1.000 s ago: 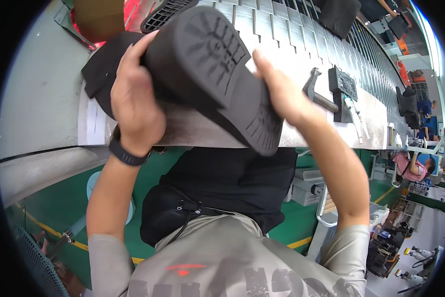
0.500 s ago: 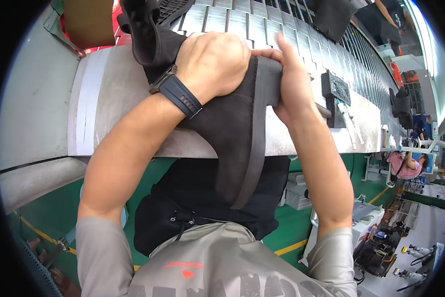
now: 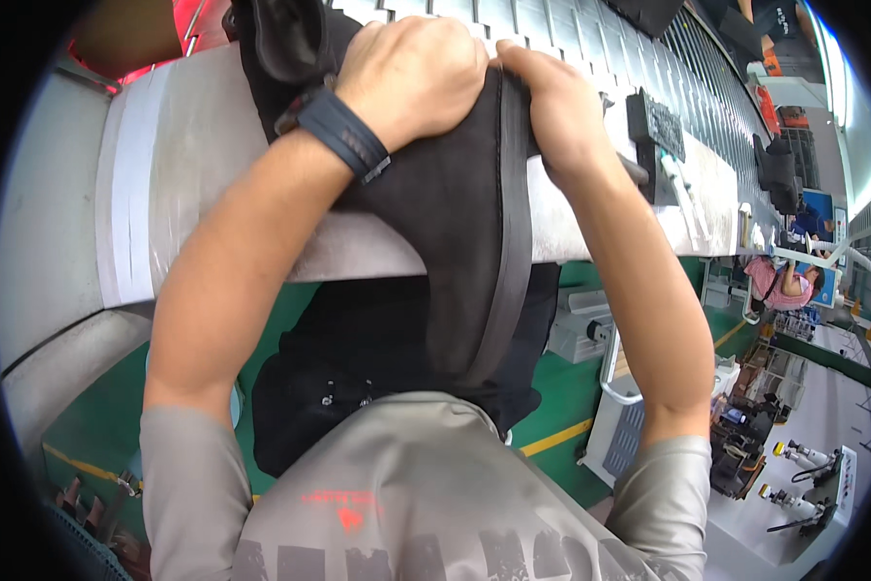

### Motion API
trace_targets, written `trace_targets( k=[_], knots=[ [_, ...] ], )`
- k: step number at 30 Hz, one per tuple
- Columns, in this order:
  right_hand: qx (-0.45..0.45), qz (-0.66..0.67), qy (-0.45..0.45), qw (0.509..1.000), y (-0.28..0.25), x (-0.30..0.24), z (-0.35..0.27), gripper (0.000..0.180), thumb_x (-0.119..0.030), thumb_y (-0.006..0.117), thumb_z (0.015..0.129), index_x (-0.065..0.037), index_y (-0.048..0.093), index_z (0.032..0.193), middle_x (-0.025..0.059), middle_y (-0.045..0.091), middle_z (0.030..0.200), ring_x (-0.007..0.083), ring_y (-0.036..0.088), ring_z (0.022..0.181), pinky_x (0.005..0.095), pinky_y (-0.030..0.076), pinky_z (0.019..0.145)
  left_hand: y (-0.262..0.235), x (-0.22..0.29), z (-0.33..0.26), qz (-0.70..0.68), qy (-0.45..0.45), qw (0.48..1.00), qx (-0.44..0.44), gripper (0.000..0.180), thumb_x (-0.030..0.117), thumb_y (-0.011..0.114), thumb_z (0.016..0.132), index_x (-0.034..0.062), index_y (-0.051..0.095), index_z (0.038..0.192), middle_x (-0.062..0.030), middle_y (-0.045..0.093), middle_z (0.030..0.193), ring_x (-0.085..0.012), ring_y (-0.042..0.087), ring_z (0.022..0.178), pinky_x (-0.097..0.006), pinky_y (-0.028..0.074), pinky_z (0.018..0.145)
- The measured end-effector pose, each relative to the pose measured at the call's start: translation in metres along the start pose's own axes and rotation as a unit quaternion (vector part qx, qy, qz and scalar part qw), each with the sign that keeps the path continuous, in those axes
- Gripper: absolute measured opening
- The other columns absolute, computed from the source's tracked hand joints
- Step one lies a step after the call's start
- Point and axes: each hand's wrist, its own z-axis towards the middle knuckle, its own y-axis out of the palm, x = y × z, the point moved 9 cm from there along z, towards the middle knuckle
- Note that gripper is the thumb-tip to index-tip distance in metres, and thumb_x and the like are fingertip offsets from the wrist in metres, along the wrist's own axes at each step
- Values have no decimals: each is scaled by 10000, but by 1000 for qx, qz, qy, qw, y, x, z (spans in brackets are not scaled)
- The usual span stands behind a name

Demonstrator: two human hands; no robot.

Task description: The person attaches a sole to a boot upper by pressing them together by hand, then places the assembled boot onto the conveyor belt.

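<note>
A dark, matte boot [image 3: 450, 242] lies on its side over the near edge of the pale bench, its toe toward me and its sole [image 3: 513, 261] facing right. My left hand [image 3: 421, 82], with a dark watch strap on the wrist, is closed on the upper near the heel; its fingertips are mostly hidden. My right hand [image 3: 563, 111] wraps around the heel end, thumb side up, its fingertips close to the left hand's. The heel block is mostly covered by that hand. The boot's shaft opening [image 3: 285, 39] lies at the far left.
A slatted metal conveyor [image 3: 542, 34] runs along the bench's far side. Right of my right hand stand a black block [image 3: 655, 121] and white brush-like tools [image 3: 682, 198]. Another dark boot [image 3: 776, 174] sits farther right. A person in pink [image 3: 789, 286] is in the background.
My right hand has moved from beside the heel to over it, its raised thumb now lowered. The left hand keeps its hold. The whole view has shifted slightly.
</note>
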Motion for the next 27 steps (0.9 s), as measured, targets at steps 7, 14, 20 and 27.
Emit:
trace_targets(
  k=[7, 14, 20, 27],
  knots=[
    [157, -201, -130, 958, -49, -30, -63, 583, -511, 675, 1021, 67, 710, 947, 135, 728, 868, 207, 678, 807, 341, 543, 784, -5, 14, -10, -5, 34, 999, -30, 383, 243, 518, 1068, -10, 739, 886, -241, 740, 828, -446, 730, 767, -570, 562, 718],
    [-124, -89, 32, 988, -4, 1, -108, 697, -514, 439, 1165, -30, 640, 705, 19, 607, 613, 90, 551, 533, 270, 429, 500, -14, 14, -16, -42, 28, 998, 34, 401, 265, 556, 1051, 15, 745, 800, -231, 708, 739, -442, 718, 715, -561, 555, 686],
    [-164, -82, -14, 983, -4, 1, -103, 648, -444, 405, 1188, -46, 666, 748, -19, 592, 622, 47, 526, 558, 253, 401, 496, -19, 18, -22, -31, 53, 997, 50, 324, 238, 575, 1020, 43, 759, 837, -197, 704, 723, -416, 721, 698, -560, 543, 659],
    [-240, -454, -80, 854, 10, -48, -88, 650, -419, 503, 1134, 85, 628, 744, 339, 571, 689, 535, 605, 708, 540, 482, 634, -7, 15, -16, 3, 40, 999, 8, 298, 225, 550, 1026, 52, 758, 901, -191, 724, 771, -415, 732, 743, -559, 546, 675]
  ],
)
